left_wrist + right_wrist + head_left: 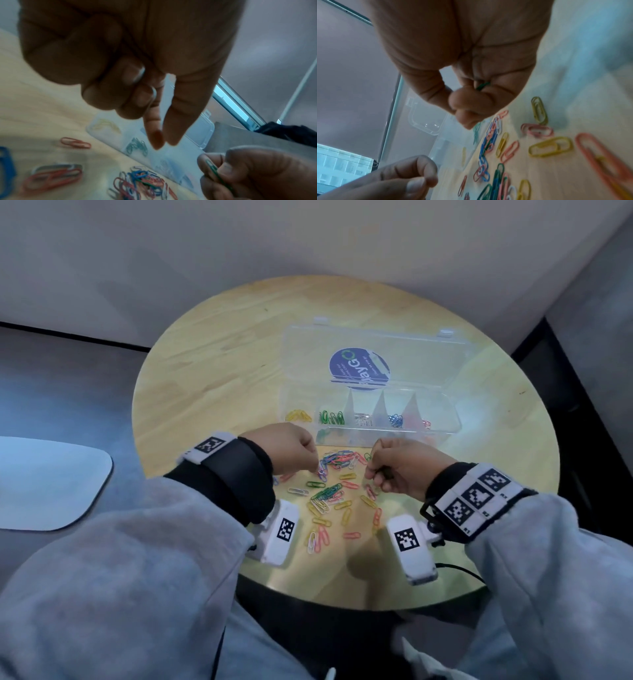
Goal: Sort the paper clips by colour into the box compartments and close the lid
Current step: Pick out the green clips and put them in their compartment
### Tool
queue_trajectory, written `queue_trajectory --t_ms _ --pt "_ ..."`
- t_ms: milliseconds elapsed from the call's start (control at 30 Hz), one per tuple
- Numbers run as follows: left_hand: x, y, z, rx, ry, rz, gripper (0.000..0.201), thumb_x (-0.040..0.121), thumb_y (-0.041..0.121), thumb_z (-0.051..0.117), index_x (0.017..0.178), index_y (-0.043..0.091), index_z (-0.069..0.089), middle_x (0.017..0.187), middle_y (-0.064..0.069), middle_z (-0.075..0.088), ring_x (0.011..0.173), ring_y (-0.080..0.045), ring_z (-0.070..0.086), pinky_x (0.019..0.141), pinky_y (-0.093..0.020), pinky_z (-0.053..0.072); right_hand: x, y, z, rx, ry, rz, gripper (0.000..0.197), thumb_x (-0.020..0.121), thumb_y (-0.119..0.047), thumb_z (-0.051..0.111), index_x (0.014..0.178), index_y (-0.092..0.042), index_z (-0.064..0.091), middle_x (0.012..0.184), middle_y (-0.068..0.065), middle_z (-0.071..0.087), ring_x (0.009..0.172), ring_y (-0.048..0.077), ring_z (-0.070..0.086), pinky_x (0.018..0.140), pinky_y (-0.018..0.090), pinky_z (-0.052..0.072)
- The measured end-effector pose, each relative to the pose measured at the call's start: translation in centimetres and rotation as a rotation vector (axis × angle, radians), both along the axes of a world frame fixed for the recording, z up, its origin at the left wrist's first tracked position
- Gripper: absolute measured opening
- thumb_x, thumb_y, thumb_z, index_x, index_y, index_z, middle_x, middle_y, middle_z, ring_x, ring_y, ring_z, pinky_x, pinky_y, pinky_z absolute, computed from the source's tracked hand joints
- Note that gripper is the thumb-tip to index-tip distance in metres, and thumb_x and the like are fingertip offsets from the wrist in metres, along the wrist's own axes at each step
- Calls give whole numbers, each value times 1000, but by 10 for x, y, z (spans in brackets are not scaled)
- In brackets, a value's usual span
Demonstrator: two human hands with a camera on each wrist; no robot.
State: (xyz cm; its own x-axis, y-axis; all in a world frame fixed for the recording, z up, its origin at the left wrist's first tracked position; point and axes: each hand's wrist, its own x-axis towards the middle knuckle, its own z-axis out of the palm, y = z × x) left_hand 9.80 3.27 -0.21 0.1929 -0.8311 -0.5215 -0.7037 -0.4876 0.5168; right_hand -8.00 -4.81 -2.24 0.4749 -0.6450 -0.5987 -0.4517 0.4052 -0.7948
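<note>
A clear compartment box stands open on the round wooden table, its lid lying back. Its compartments hold yellow, green, pale, blue and red clips. Loose mixed paper clips lie in front of it. My right hand pinches a green clip, also seen as the green clip in the left wrist view. My left hand hovers at the pile's near-left edge, fingers curled, thumb and index tips together with nothing visible between them.
The table's near edge is close to my lap. A pale rounded pad lies off the table at the left. Walls close in behind and at the right. Bare wood shows left of the box.
</note>
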Motion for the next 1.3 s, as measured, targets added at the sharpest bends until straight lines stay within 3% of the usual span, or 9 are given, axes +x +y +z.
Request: queue_trajectory --t_ms 133,333,600,700,767,833,933,1067,1300 --pt "-11 -7 -7 -33 -105 -40 7 81 21 65 88 21 67 60 9 50 57 -8 46 51 -19 32 0 -5 1 -48 -1 43 30 87 9 46 65 -12 40 57 10 54 36 10 49 34 17 37" --pt "-23 -14 -21 35 -205 -147 8 80 16 60 81 23 64 90 5 66 82 -16 58 63 -19 40 0 -10 -3 62 -118 2 38 90 7 46 59 -13 35 46 6 56 33 8 47 32 14 35" --pt "-26 -21 -31 87 -372 -235 6 82 18 59 82 15 64 81 -2 57 72 -21 48 58 -25 37 8 -10 -5 28 16 86 30 88 8 33 77 -10 54 56 6 44 34 10 47 33 14 37" --pt "-26 -21 -31 100 -391 -237 20 82 21 61 96 11 71 86 -4 62 75 -21 54 60 -25 39 12 -6 -3 21 52 125 30 85 9 32 72 -5 55 57 7 41 37 11 47 34 15 38" --pt "-25 -22 -31 122 -385 -247 19 80 20 63 94 10 71 82 -3 58 73 -21 52 58 -25 38 14 -4 -4 4 85 133 29 85 9 34 69 -5 54 52 6 44 37 11 46 34 16 37" --pt "-24 -20 -31 134 -372 -247 8 78 18 64 84 13 67 78 -3 53 70 -21 48 54 -24 35 16 -4 -4 -78 151 190 22 86 4 41 73 -8 54 50 1 44 39 11 42 36 18 34" --pt "-21 -16 -30 129 -331 -217 1 75 16 63 75 16 62 74 -3 52 67 -22 47 53 -23 33 22 -4 -1 -420 422 419 12 87 -13 55 95 -18 62 65 -6 47 57 13 47 49 21 36" --pt "-9 -12 -19 72 -177 -87 7 75 22 66 76 15 66 69 -2 58 68 -21 52 63 -25 42 35 -1 -3 -636 635 612 43 83 -14 55 122 -30 52 95 -2 55 82 16 53 72 22 44" --pt "11 -11 3 16 165 89 18 74 23 70 64 17 57 68 -4 52 66 -22 43 57 -26 33 47 4 -6 -738 706 734 12 83 -15 56 93 -21 53 74 -7 46 80 19 48 60 23 34"
